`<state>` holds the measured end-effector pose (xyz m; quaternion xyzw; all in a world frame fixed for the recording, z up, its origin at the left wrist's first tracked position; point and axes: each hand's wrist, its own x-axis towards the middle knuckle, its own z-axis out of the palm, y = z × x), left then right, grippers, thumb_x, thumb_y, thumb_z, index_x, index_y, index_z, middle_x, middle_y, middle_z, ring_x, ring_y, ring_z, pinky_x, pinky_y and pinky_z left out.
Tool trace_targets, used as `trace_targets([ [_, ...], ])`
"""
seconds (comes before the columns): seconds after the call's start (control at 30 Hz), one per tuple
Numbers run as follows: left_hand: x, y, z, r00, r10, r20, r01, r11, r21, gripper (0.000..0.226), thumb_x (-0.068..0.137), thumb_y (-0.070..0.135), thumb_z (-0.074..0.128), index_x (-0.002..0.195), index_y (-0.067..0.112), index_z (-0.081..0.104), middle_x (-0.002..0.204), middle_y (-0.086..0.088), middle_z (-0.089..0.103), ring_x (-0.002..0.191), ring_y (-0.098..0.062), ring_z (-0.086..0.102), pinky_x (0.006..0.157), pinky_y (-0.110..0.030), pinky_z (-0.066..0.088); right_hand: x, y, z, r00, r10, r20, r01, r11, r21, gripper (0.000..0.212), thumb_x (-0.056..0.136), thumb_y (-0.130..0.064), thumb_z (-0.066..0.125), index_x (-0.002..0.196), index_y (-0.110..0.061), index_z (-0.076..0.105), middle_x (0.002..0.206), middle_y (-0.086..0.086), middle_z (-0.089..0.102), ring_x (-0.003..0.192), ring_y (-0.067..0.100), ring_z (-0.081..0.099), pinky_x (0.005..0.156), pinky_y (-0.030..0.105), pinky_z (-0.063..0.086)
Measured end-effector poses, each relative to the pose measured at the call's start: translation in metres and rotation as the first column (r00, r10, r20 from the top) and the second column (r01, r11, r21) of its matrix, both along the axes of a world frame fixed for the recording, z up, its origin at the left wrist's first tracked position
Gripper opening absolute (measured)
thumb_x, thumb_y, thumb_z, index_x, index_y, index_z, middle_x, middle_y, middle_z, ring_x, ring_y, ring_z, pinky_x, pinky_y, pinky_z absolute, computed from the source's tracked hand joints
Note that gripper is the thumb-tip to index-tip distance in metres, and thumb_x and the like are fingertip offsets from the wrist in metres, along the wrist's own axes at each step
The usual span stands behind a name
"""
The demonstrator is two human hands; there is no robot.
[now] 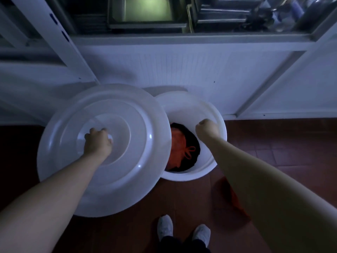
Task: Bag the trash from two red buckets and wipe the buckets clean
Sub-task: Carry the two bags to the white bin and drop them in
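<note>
Left hand (97,143) curled round the knob at the middle of one big white lid (104,148), arm stretched forward and down, lid held tilted and partly covering one white bucket (209,165) on the red tiled floor (273,152). Right hand (207,127) closed in a fist at the bucket's far rim — whether gripping the rim, cannot tell. Inside the bucket, one reddish bag (177,148) with a tied knot; below, two white shoes (165,227).

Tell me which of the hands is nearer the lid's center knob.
Left. The left hand grips the knob on the white lid; the right hand is off the lid, at the bucket rim.
</note>
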<state>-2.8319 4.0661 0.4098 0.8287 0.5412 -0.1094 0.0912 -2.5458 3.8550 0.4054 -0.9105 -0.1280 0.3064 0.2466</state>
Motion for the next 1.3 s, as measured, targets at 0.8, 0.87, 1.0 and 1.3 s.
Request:
trace_targets([
  [0.8,0.267,-0.223,-0.134,0.908,-0.419,-0.01,0.415,0.902,-0.118,0.033,0.091,0.014,0.057,0.123,0.006,0.059,0.115,-0.031,0.044,0.101,-0.05,0.046,0.087,-0.048,0.044,0.115,-0.361,-0.161,0.988,-0.149,-0.029,0.128,0.922,-0.366,0.033,0.094,-0.023,0.049,0.119,-0.007,0.063,0.122,0.018,0.066,0.114,0.036,0.062,0.091,0.039,0.05],
  [0.87,0.297,-0.249,-0.141,0.888,-0.459,-0.011,0.455,0.882,-0.12,0.034,0.091,0.015,0.058,0.124,0.006,0.059,0.116,-0.031,0.044,0.103,-0.05,0.045,0.089,-0.049,0.044,0.125,-0.394,-0.171,0.978,-0.199,-0.065,0.159,0.906,-0.392,0.034,0.093,-0.024,0.05,0.121,-0.007,0.062,0.123,0.018,0.065,0.114,0.037,0.061,0.092,0.041,0.051],
  [1.0,0.357,-0.297,-0.149,0.851,-0.524,-0.014,0.519,0.846,-0.126,0.034,0.09,0.014,0.058,0.123,0.006,0.059,0.116,-0.031,0.043,0.105,-0.049,0.044,0.091,-0.048,0.042,0.145,-0.45,-0.185,0.947,-0.311,-0.084,0.254,0.882,-0.397,0.035,0.091,-0.025,0.05,0.12,-0.011,0.063,0.12,0.016,0.066,0.11,0.037,0.063,0.087,0.039,0.051],
  [1.3,0.458,-0.359,-0.188,0.719,-0.695,-0.018,0.686,0.714,-0.14,0.035,0.09,0.015,0.06,0.124,0.007,0.058,0.118,-0.028,0.043,0.111,-0.046,0.042,0.095,-0.049,0.041,0.181,-0.511,-0.232,0.85,-0.515,-0.109,0.447,0.815,-0.37,0.028,0.091,-0.025,0.053,0.115,-0.013,0.063,0.114,0.011,0.065,0.106,0.033,0.062,0.088,0.041,0.054],
])
